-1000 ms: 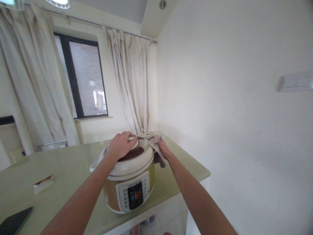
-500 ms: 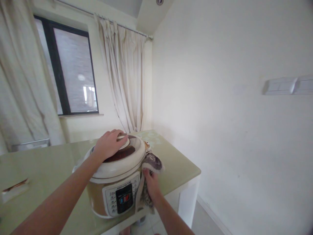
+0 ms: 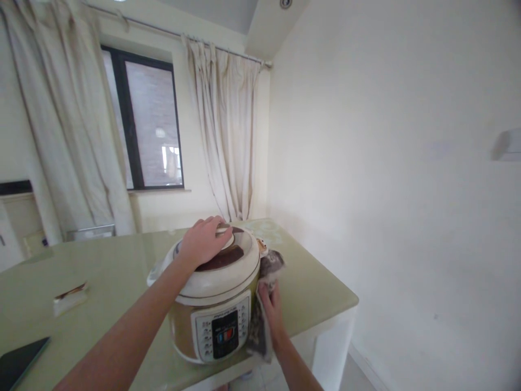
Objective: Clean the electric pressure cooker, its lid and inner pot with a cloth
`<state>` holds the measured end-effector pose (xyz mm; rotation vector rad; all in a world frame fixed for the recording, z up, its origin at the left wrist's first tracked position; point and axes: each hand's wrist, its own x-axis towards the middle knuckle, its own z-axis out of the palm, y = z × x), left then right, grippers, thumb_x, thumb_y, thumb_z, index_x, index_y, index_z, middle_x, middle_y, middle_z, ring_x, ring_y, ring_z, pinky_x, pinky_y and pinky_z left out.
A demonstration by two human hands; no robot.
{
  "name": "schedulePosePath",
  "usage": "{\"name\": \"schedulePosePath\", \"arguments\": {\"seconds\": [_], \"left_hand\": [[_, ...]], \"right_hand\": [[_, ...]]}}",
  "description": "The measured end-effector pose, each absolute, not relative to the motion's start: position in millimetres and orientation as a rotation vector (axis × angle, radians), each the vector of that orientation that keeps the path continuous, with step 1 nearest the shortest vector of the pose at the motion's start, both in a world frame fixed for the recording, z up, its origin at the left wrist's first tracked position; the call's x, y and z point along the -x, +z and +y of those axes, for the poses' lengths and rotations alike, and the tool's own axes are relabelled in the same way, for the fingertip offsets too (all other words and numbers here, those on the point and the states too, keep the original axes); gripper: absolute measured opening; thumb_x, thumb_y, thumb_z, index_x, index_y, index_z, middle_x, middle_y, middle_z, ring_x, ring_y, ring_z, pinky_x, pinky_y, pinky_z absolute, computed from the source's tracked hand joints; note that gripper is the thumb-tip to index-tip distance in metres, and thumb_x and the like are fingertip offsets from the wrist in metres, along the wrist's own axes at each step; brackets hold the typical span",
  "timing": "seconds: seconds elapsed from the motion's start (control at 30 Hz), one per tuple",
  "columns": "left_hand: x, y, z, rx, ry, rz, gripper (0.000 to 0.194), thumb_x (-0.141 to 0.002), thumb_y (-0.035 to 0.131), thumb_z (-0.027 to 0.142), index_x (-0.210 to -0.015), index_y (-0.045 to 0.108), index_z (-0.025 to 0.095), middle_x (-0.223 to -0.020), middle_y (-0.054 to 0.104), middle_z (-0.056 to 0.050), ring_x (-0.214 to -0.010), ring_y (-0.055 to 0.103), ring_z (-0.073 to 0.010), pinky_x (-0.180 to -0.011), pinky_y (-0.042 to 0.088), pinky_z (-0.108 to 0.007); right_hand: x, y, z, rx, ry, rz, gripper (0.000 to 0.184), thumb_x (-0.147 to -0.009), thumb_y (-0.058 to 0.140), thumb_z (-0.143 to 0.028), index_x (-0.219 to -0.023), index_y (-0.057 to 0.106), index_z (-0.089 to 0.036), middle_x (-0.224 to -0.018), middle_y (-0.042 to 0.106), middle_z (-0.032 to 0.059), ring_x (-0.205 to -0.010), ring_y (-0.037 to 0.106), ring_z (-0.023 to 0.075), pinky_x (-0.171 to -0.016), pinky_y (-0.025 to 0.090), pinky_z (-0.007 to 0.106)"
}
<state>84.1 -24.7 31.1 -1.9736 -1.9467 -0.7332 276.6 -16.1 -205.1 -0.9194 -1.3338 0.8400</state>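
Observation:
A white and tan electric pressure cooker (image 3: 181,328) stands at the front of the green-topped table, its control panel (image 3: 222,331) facing me. The lid (image 3: 207,282) is on. My left hand (image 3: 203,243) grips the lid handle (image 3: 225,237) from above, thumb on the near side. With my right hand (image 3: 272,309) closed on a grey-and-white patterned cloth (image 3: 257,334), I press the cloth against the cooker's right side. Part of the cloth bunches above the hand, and the rest hangs down past the table edge.
The table (image 3: 317,304) ends just right of the cooker, beside a white wall (image 3: 407,228). A small packet (image 3: 70,300) and a dark flat object (image 3: 22,358) lie on the left. Curtains (image 3: 232,130) and a window (image 3: 152,125) are behind.
The view has swung left, so the cooker and hands appear farther right. My right hand and the cloth stay at the cooker's side, the cloth shifted slightly. My left hand keeps the handle.

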Motion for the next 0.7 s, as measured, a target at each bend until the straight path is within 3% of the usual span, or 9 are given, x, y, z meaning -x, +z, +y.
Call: {"name": "schedulePosePath", "arguments": {"seconds": [0.07, 0.17, 0.23, 0.33, 0.43, 0.53, 0.63, 0.7], "left_hand": [[-82.5, 30.3, -23.7, 1.988, -0.770, -1.942, 0.048, -0.100, 0.044, 0.054, -0.127, 0.069, 0.024, -0.129, 0.075, -0.009, -0.119, 0.066, -0.0338, -0.106, 0.049, -0.047], [-77.2, 30.1, -22.1, 2.067, -0.852, -1.937, 0.051, -0.101, 0.040, 0.058, -0.124, 0.072, 0.025, -0.130, 0.075, -0.007, -0.122, 0.066, -0.0308, -0.110, 0.048, -0.044], [-72.9, 31.5, -21.3, 2.134, -0.913, -1.954, 0.055, -0.102, 0.036, 0.061, -0.121, 0.074, 0.026, -0.131, 0.076, -0.006, -0.124, 0.067, -0.0287, -0.111, 0.048, -0.041], [-67.4, 35.2, -20.2, 2.190, -0.950, -1.994, 0.056, -0.100, 0.038, 0.062, -0.121, 0.075, 0.027, -0.134, 0.075, -0.005, -0.127, 0.067, -0.0274, -0.113, 0.047, -0.039], [-63.8, 38.6, -19.2, 2.268, -0.909, -1.988, 0.056, -0.096, 0.044, 0.063, -0.126, 0.073, 0.026, -0.137, 0.074, -0.006, -0.128, 0.067, -0.0272, -0.114, 0.047, -0.039], [-61.6, 40.7, -18.4, 2.320, -0.848, -1.943, 0.060, -0.092, 0.049, 0.063, -0.131, 0.070, 0.023, -0.139, 0.073, -0.008, -0.129, 0.066, -0.0287, -0.113, 0.048, -0.039], [-61.3, 42.5, -16.8, 2.315, -0.789, -1.957, 0.063, -0.090, 0.050, 0.063, -0.133, 0.069, 0.020, -0.139, 0.072, -0.011, -0.128, 0.067, -0.0311, -0.112, 0.049, -0.041], [-62.9, 44.1, -15.4, 2.331, -0.762, -1.952, 0.064, -0.091, 0.049, 0.063, -0.134, 0.069, 0.020, -0.138, 0.073, -0.012, -0.127, 0.068, -0.0318, -0.112, 0.049, -0.042]], "right_hand": [[-270.9, -239.7, -53.3, 0.960, 0.630, -1.437, 0.052, -0.096, 0.055, -0.058, -0.141, 0.069, -0.038, -0.125, 0.077, 0.0113, -0.125, 0.069, 0.0399, -0.105, 0.053, 0.066], [-245.6, -253.5, -97.2, 0.878, 0.473, -1.659, 0.063, -0.079, 0.076, -0.048, -0.141, 0.067, -0.049, -0.133, 0.074, 0.0046, -0.130, 0.065, 0.0439, -0.108, 0.050, 0.068], [-230.4, -227.8, -106.3, 0.686, 0.365, -1.896, 0.068, -0.075, 0.081, -0.040, -0.140, 0.067, -0.053, -0.134, 0.075, 0.0007, -0.129, 0.066, 0.0413, -0.117, 0.043, 0.065], [-228.8, -163.7, -91.6, 0.244, 0.080, -2.220, 0.053, -0.090, 0.071, -0.032, -0.137, 0.066, -0.057, -0.129, 0.077, -0.0071, -0.123, 0.069, 0.0272, -0.126, 0.033, 0.053], [-244.9, -123.8, -71.8, 0.426, -0.044, -2.079, 0.059, -0.084, 0.078, -0.054, -0.142, 0.067, -0.048, -0.131, 0.075, 0.0017, -0.128, 0.062, 0.0336, -0.125, 0.031, 0.057], [-258.5, -136.7, -68.4, 0.765, -0.186, -1.893, 0.073, -0.083, 0.076, -0.062, -0.151, 0.061, -0.040, -0.136, 0.068, 0.0111, -0.130, 0.055, 0.0405, -0.121, 0.029, 0.067], [-267.8, -175.6, -74.8, 0.696, -0.392, -2.058, 0.074, -0.083, 0.075, -0.063, -0.152, 0.059, -0.043, -0.129, 0.070, 0.0094, -0.122, 0.058, 0.0367, -0.118, 0.033, 0.065], [-274.1, -193.7, -76.9, 0.521, -0.494, -2.220, 0.062, -0.088, 0.074, -0.055, -0.148, 0.061, -0.045, -0.125, 0.074, 0.0046, -0.118, 0.062, 0.0305, -0.117, 0.040, 0.055]]}}
